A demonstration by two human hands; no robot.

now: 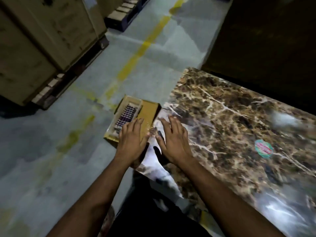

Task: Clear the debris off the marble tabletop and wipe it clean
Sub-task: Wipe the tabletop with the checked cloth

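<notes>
My left hand (pixel 132 142) is lying flat, fingers straight, on the cardboard box (pixel 135 117), whose long axis is running away from me alongside the marble tabletop (pixel 230 127) edge. My right hand (pixel 172 141) is resting spread on the marble just beside it, gripping nothing. A round sticker (pixel 263 148) is sitting well right of my fingers.
</notes>
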